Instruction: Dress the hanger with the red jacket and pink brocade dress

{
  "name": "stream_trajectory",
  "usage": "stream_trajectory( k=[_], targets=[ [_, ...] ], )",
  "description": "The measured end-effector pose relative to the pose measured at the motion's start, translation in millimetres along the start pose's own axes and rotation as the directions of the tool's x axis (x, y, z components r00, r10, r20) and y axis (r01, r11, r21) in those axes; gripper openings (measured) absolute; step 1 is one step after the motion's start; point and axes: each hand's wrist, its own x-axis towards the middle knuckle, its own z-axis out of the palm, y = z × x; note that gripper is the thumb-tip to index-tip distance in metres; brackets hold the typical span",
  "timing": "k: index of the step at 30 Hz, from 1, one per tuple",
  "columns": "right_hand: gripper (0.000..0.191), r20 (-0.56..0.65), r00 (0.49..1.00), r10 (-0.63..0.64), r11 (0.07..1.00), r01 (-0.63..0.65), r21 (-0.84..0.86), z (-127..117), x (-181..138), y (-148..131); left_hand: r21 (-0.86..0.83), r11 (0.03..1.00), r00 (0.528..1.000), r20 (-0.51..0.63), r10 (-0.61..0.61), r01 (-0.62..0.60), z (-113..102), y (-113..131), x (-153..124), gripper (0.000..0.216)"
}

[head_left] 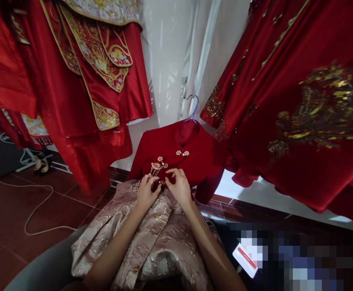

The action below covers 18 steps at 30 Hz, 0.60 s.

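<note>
A dark red jacket point(194, 155) on a purple hanger point(194, 107) lies over a pale pink brocade skirt point(152, 238) in front of me. Its front has pearl button clasps point(182, 153) and an ornate clasp with a tassel point(158, 165). My left hand point(146, 192) and my right hand point(179, 186) meet at the lower clasp on the jacket front, fingers pinched on it. The clasp itself is mostly hidden under my fingertips.
Red garments with gold embroidery hang at the left point(82, 81) and right point(300, 113). A white wall point(170, 60) stands behind. A white cable point(37, 210) loops on the dark red tiled floor. Shoes point(41, 165) stand at the far left. A grey surface edge point(43, 270) lies at the lower left.
</note>
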Motion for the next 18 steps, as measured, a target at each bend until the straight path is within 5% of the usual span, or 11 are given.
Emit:
stream_trajectory(
  k=[7, 18],
  targets=[
    [0.016, -0.012, 1.0, 0.024, 1.0, -0.024, -0.006, -1, 1, 2, 0.077, 0.997, 0.998, 0.07, -0.006, 0.0, 6, -9, -4, 0.028],
    [0.022, 0.192, 0.981, 0.0, 0.998, -0.013, 0.065, 24, -3, 32, 0.001, 1.0, 0.997, 0.07, 0.017, -0.017, 7, -14, -2, 0.012]
  ],
)
